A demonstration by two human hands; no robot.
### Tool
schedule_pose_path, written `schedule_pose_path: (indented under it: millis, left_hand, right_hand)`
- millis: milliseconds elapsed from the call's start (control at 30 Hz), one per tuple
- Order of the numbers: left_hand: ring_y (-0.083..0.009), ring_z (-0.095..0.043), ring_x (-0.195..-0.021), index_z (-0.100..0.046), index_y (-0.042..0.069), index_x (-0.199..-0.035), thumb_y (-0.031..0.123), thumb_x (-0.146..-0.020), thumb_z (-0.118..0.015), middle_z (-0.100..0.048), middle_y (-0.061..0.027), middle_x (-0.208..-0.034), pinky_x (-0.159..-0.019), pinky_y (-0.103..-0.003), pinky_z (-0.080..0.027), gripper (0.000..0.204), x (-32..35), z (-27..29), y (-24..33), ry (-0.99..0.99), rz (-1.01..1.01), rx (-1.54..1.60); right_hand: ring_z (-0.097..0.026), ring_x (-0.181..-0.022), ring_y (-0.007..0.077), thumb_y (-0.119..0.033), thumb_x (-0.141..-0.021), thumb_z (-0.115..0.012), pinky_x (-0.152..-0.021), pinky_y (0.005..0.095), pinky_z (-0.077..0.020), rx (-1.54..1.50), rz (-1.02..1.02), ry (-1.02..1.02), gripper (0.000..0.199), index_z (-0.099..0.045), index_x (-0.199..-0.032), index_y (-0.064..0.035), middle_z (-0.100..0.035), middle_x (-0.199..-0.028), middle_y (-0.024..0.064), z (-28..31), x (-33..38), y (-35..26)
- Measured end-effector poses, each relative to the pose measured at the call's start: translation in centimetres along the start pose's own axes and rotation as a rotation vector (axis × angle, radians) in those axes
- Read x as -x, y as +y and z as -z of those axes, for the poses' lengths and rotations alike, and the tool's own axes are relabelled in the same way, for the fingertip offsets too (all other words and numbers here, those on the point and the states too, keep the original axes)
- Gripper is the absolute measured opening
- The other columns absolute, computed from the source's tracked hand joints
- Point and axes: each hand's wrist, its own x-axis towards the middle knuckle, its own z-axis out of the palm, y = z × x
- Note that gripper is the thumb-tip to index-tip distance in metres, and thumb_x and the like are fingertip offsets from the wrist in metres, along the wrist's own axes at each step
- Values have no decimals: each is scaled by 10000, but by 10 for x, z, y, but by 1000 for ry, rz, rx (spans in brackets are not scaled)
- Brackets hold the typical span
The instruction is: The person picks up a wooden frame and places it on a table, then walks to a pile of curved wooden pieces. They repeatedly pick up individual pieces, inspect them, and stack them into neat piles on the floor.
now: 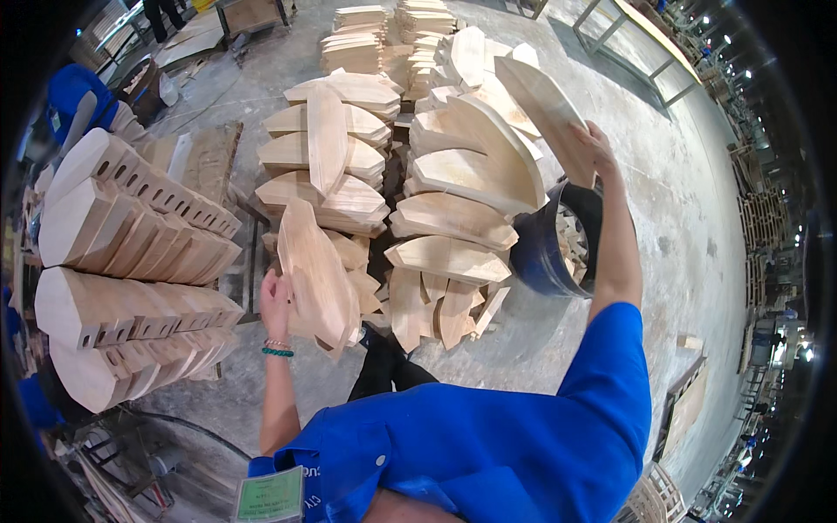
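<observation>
My right hand point(596, 150) is raised at the right, closed on the lower end of a curved wooden board point(542, 113). That board tilts up and away beside the right-hand stacks. On the left, my left hand point(275, 302) grips the left edge of another curved wooden board point(316, 272), its fingers partly hidden by the wood. Beneath and beyond this board lie stacks of similar pale pieces point(323, 202). A single board point(326, 139) rests crosswise on top of them. More curved boards point(453, 218) are piled in a row to the right of a narrow gap.
A dark blue barrel point(534, 251) holding wood offcuts point(571, 234) stands right of the stacks. Slotted wooden pieces point(139, 305) stand in rows at the left. Beyond them a person in blue point(80, 103) bends. A hose point(187, 424) runs at lower left; a table frame point(636, 44) stands far right.
</observation>
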Motion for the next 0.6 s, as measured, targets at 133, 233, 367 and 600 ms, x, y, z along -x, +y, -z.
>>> schedule_pose_path:
  millis: [133,233,367,600]
  left_hand:
    - [-277,-507,-1173,-461,-36,-1292,207,-906,-568,-514,-178,-1301,-1002,-349,-381,469,-1,8,59,130,-271,-241]
    - [-311,-484,-1178,-509,20,-1256,264,-849,-629,-548,-160,-1233,-1008,-391,-368,490,8,-44,156,71,-707,-643]
    - [-312,-490,-1189,-487,110,-1304,422,-797,-668,-530,-126,-1283,-995,-412,-377,623,37,-94,203,26,-1016,-881]
    - [-236,-633,-889,-587,56,-1117,468,-819,-643,-656,-140,-949,-795,-341,-467,511,35,-53,143,-266,-54,-364]
  right_hand:
    - [-546,-865,99,-353,-872,-624,-762,256,-448,65,44,-352,377,-602,-1070,-33,-610,-948,27,-20,14,-67]
    - [-537,-922,122,-382,-853,-630,-805,268,-435,249,94,-617,408,-605,-1069,-38,-606,-963,34,-53,35,-100]
    - [-549,-932,168,-397,-809,-663,-833,293,-430,534,388,-993,472,-589,-1085,-22,-612,-969,80,-148,56,-133]
    - [-596,-931,198,-313,-858,-628,-834,306,-456,305,682,-811,365,-606,-1104,-44,-619,-1043,101,-303,101,-142]
